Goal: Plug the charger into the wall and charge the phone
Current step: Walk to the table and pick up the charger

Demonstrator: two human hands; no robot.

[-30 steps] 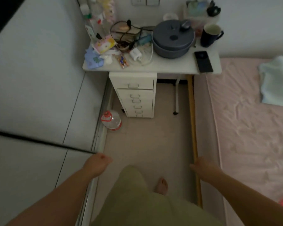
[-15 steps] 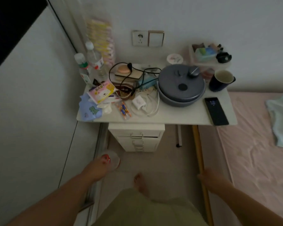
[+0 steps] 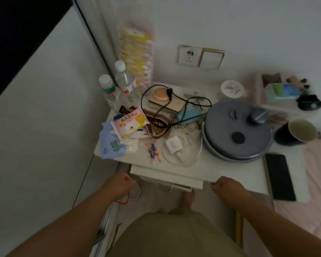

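A small square white charger (image 3: 172, 145) with its looped glossy cable is seen mid-desk (image 3: 235, 171), a flat black phone (image 3: 279, 176) at the right edge, the wall socket (image 3: 189, 55) beyond, while left hand (image 3: 119, 184) and right hand (image 3: 228, 188) hang loosely curled, empty, near the front edge.

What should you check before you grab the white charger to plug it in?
1. Left hand free: ok.
2. Right hand free: ok.
3. White charger in the open on the table: ok.
4. Wall socket empty: ok.
5. Phone lying near the table's front right corner: ok.
6. White cable joined to the charger: cannot tell.
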